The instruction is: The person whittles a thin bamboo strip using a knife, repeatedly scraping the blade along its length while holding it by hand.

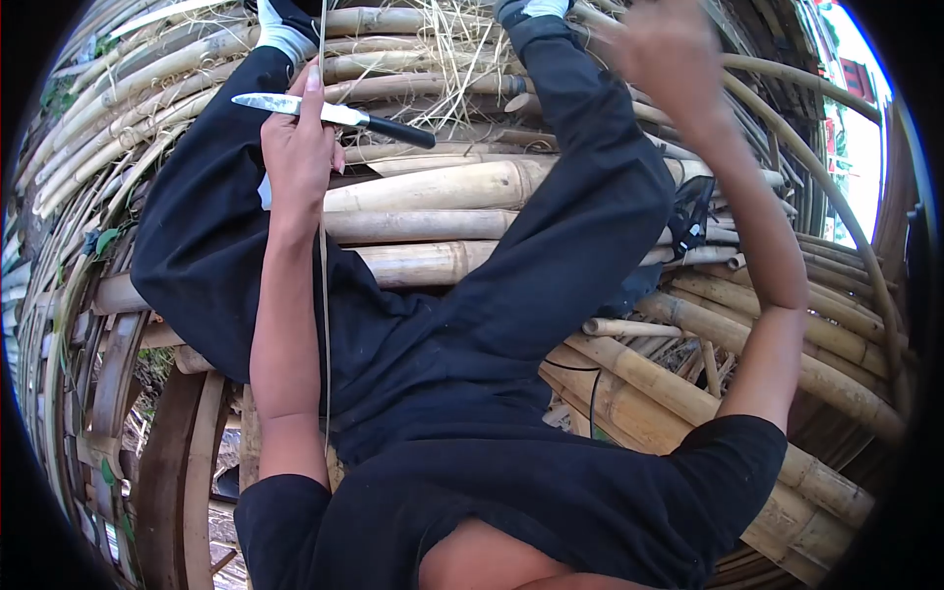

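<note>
The knife [344, 116] sits crosswise in the left hand [298, 147], blade leftward, black handle jutting right; the fingers grip it, thumb upright across it, seemingly to steady it against the slim, pale strip [323, 295] running lengthwise toward the body. The right hand [669, 54] is raised and blurred, so whether its fingers hold anything cannot be told. Dark trousers [590, 226] spread over smooth, jointed bamboo poles [442, 187]; thin, tangled shavings [452, 59] litter the poles' far side.
</note>
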